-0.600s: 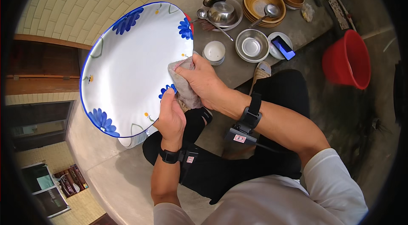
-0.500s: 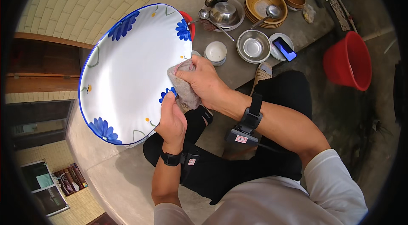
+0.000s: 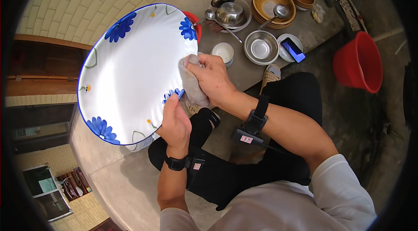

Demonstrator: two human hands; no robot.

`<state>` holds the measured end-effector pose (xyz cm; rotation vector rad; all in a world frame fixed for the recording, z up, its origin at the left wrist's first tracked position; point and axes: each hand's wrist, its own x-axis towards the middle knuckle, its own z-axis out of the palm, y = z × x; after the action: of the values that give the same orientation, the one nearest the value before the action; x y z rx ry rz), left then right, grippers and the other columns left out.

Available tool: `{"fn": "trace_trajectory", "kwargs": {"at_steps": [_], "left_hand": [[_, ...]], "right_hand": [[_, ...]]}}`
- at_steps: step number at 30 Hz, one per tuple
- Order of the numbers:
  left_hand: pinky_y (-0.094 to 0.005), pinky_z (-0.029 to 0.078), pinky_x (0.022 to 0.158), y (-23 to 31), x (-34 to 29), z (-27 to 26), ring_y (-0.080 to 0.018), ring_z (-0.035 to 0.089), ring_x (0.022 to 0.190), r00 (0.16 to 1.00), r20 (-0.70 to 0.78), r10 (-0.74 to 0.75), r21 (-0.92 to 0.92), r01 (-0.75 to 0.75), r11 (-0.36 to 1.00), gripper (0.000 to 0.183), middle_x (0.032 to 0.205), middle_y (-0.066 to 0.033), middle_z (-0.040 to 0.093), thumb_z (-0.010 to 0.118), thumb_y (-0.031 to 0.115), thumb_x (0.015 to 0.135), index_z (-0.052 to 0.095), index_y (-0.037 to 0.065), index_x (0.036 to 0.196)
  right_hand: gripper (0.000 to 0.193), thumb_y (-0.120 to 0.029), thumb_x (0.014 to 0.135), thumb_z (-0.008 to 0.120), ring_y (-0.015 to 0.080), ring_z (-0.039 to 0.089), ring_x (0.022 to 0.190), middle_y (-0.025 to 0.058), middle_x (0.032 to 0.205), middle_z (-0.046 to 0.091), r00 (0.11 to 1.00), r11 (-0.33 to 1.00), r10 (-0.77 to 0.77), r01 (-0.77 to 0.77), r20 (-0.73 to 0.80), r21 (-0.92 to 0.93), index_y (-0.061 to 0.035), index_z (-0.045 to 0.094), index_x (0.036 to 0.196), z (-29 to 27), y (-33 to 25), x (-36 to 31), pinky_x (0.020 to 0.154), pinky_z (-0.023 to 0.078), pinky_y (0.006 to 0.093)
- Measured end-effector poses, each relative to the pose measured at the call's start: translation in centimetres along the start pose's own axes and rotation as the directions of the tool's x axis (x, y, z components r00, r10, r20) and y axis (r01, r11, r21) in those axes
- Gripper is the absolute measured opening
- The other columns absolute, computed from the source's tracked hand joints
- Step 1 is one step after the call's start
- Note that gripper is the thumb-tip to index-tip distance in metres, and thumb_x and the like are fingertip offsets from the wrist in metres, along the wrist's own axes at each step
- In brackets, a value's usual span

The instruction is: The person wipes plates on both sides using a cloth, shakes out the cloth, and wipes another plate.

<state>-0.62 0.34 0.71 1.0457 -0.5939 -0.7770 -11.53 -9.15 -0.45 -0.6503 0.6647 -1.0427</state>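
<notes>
Shifted slightly leftward, the white plate (image 3: 135,74) sits left of centre, its lower-right rim grasped by the left hand (image 3: 177,124). Mid-frame, the right hand (image 3: 215,82) clasps a grey cloth (image 3: 191,86) at the plate's right edge.

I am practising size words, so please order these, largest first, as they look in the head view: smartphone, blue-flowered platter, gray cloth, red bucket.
1. Blue-flowered platter
2. Red bucket
3. Gray cloth, partly covered by the right hand
4. Smartphone
</notes>
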Motion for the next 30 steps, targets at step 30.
{"fn": "trace_trajectory", "kwargs": {"at_steps": [30], "left_hand": [[-0.0411,0.054,0.100,1.1,0.7,0.2,-0.0232,0.067,0.106,0.987,0.138,-0.086,-0.129,0.104,0.986,0.036,0.114,-0.0093,0.068,0.063,-0.013,0.090,0.063,0.001,0.124]], "right_hand": [[0.032,-0.002,0.093,0.073,0.0173,0.070,0.097,0.0121,0.113,0.071,0.997,0.998,0.052,-0.049,-0.053,0.047,0.0041,0.063,0.123,0.6,-1.0,-2.4,0.087,0.057,0.0340]]}}
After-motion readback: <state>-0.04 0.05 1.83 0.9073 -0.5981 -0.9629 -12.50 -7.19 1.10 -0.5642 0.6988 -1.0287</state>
